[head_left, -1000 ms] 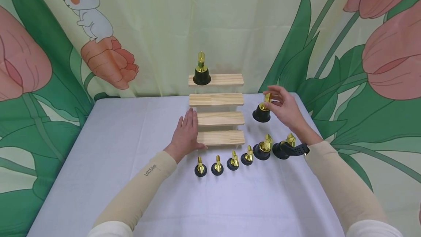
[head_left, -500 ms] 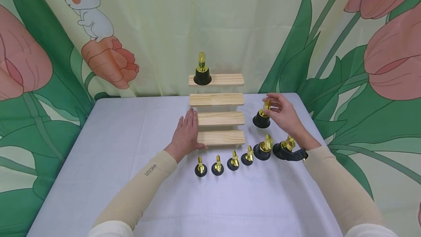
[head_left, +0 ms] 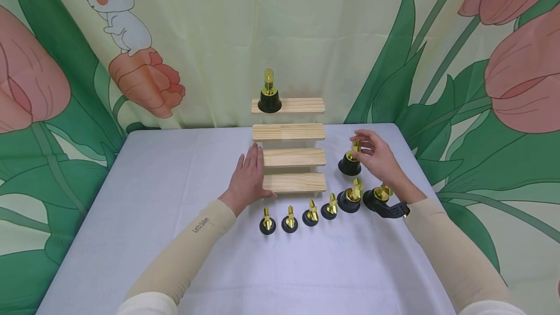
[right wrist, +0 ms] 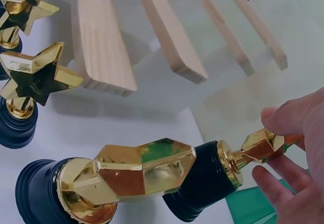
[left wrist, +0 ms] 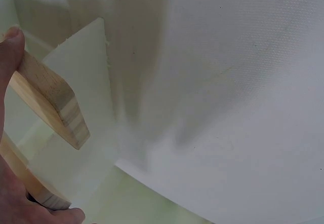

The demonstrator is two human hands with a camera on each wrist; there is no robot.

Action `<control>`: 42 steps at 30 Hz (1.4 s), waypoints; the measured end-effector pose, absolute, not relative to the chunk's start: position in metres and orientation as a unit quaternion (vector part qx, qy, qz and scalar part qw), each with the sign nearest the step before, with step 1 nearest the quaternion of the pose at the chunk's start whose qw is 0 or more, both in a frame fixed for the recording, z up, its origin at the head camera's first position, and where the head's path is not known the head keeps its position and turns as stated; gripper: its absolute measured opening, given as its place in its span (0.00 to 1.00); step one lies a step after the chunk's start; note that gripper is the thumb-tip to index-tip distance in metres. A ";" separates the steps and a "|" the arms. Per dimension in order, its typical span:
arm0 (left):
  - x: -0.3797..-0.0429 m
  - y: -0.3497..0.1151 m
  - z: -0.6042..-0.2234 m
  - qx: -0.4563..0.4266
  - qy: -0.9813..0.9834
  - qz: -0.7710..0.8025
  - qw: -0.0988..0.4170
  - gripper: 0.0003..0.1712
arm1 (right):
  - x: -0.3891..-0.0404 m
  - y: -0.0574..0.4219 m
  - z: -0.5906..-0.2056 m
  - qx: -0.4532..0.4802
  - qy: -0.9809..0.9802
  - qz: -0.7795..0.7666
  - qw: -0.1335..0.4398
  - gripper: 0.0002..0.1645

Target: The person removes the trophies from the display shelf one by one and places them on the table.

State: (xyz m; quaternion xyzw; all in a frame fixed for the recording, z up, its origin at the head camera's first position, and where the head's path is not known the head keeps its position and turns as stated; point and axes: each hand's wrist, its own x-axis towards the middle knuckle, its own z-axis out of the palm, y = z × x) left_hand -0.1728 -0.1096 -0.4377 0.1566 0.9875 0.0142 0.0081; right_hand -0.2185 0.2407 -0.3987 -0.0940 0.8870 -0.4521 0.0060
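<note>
My right hand (head_left: 377, 158) pinches the gold top of a trophy (head_left: 350, 166), which has a flared black base and stands roughly upright right of the tiered wooden shelf (head_left: 293, 158). In the right wrist view, thumb and fingertips hold the gold part of this trophy (right wrist: 202, 183); whether its base touches the table cannot be told. My left hand (head_left: 246, 181) lies with straight fingers along the shelf's left side, touching the plank ends. The left wrist view has its fingers (left wrist: 35, 211) at the plank ends (left wrist: 61, 100). Another black-and-gold trophy (head_left: 269, 101) stands on the top plank's left end.
In front of the shelf is a row of small star-topped trophies (head_left: 289, 222). Two larger trophies, one (head_left: 349, 200) beside the other (head_left: 377, 199), stand at its right end, close to my right wrist. A white cloth covers the table (head_left: 175, 198); a printed curtain (head_left: 210, 52) hangs behind.
My right hand has brought the held trophy a little nearer to me and lower in the head view. The left hand has stayed on the shelf's side.
</note>
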 end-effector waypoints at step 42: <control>-0.173 -0.109 -0.437 0.157 0.987 0.008 0.011 0.80 | -0.214 0.287 -0.413 -0.053 0.897 -0.438 0.029 0.39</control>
